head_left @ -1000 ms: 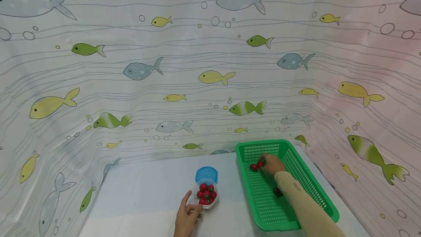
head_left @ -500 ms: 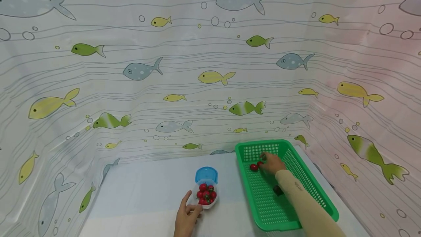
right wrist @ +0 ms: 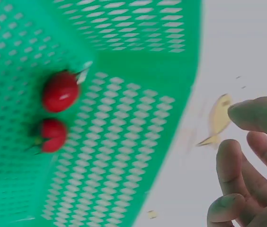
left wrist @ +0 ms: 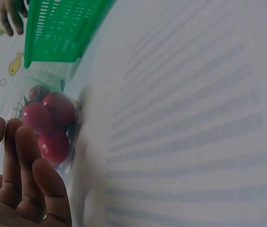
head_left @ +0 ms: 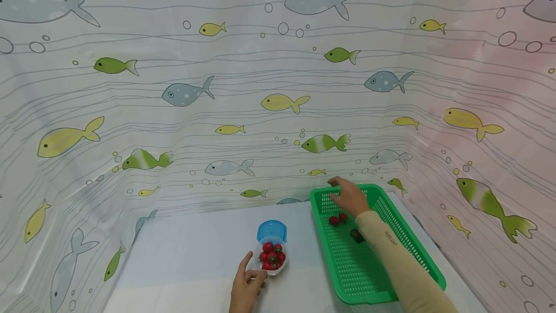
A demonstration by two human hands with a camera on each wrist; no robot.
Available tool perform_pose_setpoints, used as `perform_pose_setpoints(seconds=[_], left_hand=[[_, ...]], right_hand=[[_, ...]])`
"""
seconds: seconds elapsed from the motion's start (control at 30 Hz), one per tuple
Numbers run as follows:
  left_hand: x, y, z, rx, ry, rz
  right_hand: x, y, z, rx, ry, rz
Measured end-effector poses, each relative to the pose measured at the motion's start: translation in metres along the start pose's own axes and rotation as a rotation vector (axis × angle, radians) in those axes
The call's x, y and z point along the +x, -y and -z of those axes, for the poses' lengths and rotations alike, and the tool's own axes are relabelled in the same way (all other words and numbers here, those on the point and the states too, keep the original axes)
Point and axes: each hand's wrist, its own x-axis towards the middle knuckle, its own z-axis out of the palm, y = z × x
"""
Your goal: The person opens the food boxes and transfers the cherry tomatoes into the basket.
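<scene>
Right hand (head_left: 351, 198) empty, fingers parted; tomatoes (right wrist: 60, 92) in basket (head_left: 354, 274) unseen in left wrist view.

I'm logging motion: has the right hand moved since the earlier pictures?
Yes: the right hand went up and slightly left in the head view, from beside two tomatoes to across the basket's far rim.

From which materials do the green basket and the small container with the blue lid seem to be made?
Green basket: probably moulded plastic with a slight sheen, judging by its even colour and regular rows of holes.
Small container: likely clear, smooth plastic, because the tomatoes show through it; glass is not excluded.
Blue lid: perhaps smooth plastic, from its uniform colour.
</scene>
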Motion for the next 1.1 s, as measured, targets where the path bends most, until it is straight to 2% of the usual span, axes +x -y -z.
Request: perform_pose_setpoints(seconds=[0.23, 0.47, 0.73, 1.1], left_hand=[[0.000, 0.000, 0.000, 0.002, -0.003, 0.000], [-0.001, -0.001, 0.000, 0.000, -0.008, 0.012], [0.000, 0.000, -0.001, 0.000, -0.007, 0.015], [0.000, 0.001, 0.000, -0.020, 0.004, 0.003]], right_hand=[[0.005, 0.036, 0.008, 0.031, 0.007, 0.109], [0.001, 0.073, 0.006, 0.069, 0.096, 0.149], [-0.012, 0.106, -0.003, 0.069, 0.174, 0.266], [-0.031, 0.134, -0.036, 0.052, 0.403, 0.350]])
